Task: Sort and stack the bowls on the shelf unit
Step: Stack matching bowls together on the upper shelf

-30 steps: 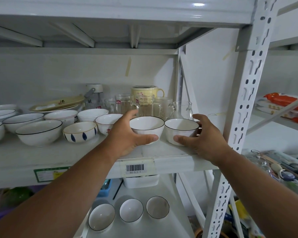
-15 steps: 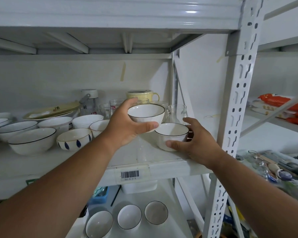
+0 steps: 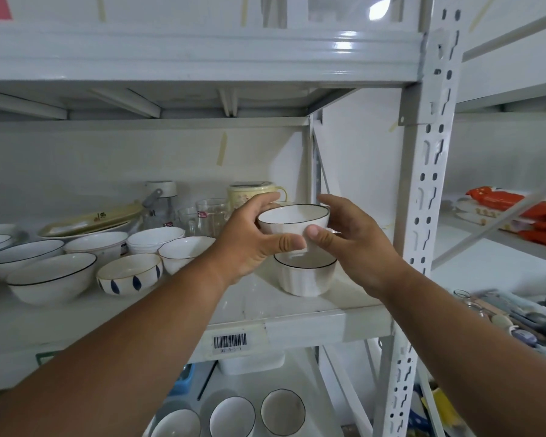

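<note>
Upper bowl (image 3: 293, 219) has risen; both hands now grip it: left hand (image 3: 249, 238) at 9 o'clock, right hand (image 3: 350, 244) at 3 o'clock, directly above lower bowl (image 3: 304, 275) on shelf (image 3: 312, 323).

Storeroom or stockroom for household goods. Grey slotted-steel shelving unit (image 3: 423, 190) fills the frame, with a barcode label (image 3: 229, 341) stuck on the front edge of the middle shelf. Mixed crockery stands loose at left centre: white bowls (image 3: 52, 275), a blue-patterned bowl (image 3: 129, 276), a yellow plate (image 3: 92, 217). Glass cups (image 3: 212, 214) still carrying red price stickers stand behind them. More bowls (image 3: 232, 417) sit on the shelf at the bottom. Packaged goods in orange wrappers (image 3: 511, 205) lie on a neighbouring rack at right.
</note>
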